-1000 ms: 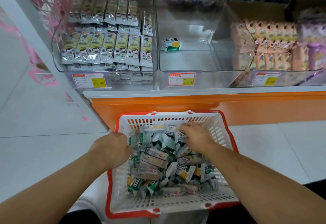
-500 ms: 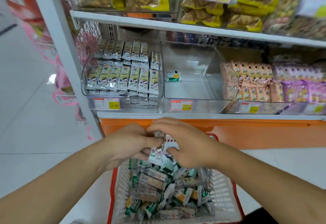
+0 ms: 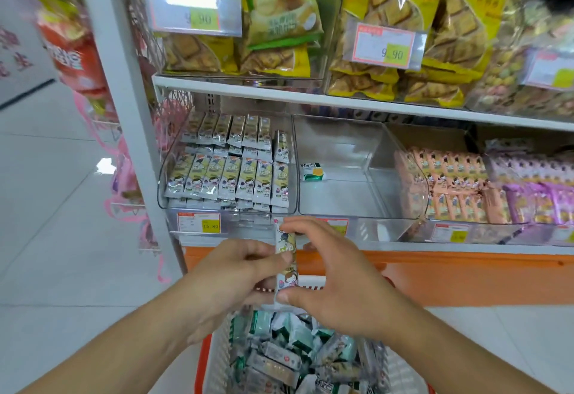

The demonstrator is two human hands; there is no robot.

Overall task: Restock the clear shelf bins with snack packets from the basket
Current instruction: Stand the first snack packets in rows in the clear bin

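Orange-rimmed white basket (image 3: pixel 217 359), green-white packets (image 3: pixel 279 353)

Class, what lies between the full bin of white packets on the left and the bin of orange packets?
Head view: a clear bin, holding one green-and-yellow packet.

My hands (image 3: pixel 289 272) cover the basket's (image 3: pixel 217 359) far rim, and the bottom edge cuts off its near end. The price tags' (image 3: pixel 385 44) small print is too blurred to read.
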